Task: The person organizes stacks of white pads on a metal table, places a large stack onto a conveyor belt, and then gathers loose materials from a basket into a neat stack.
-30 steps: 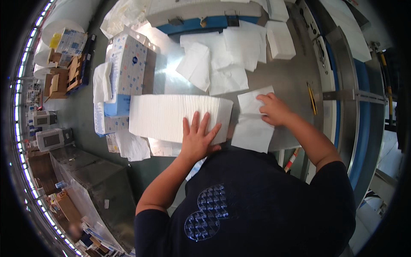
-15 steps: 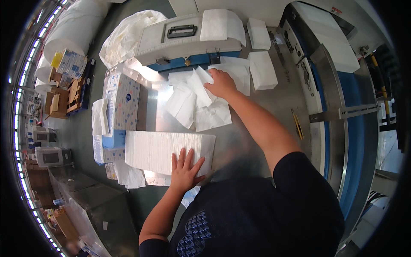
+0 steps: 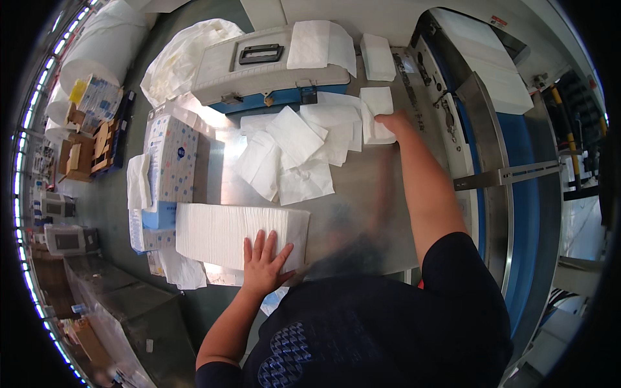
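My left hand [image 3: 262,266] lies with fingers spread on the near side of a long row of folded white tissues [image 3: 213,229], close to its right end. My right arm stretches to the far right of the metal table [image 3: 349,213]. There my right hand [image 3: 396,124] grips the right edge of a small stack of white tissues [image 3: 375,103]; its thumb is on top and the other fingers are mostly hidden. A crease shows in the stack's near part. Loose white tissue sheets [image 3: 294,139] overlap in the middle of the table, away from both hands.
Behind the loose sheets stands a grey and blue toolbox [image 3: 220,64] with tissues on its lid. Another tissue stack [image 3: 377,57] sits beside it. A patterned carton [image 3: 169,155] stands at the left. Machinery with a blue belt [image 3: 521,213] borders the right side.
My right hand has left the loose sheets and moved right to the small tissue stack. The sheet it held lies flat on the others. My left hand stays on the long row.
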Demonstrator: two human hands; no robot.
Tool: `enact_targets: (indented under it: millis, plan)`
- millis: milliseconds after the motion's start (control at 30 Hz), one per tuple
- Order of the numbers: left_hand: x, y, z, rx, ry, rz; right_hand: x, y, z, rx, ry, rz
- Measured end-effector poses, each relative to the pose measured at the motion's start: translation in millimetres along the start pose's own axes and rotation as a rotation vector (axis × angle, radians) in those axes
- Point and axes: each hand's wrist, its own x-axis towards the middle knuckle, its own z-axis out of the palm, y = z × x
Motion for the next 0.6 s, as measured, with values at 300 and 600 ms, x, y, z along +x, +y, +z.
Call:
enact_targets:
  millis: [300,600]
  plan:
    - [-8,-7,-1,-0.023,-0.008,0.023,-34,32,-13,0.526,-0.180,-0.056]
    - [-12,-8,11,-0.052,0.052,0.058,-288,92,16,0.657,-0.429,-0.082]
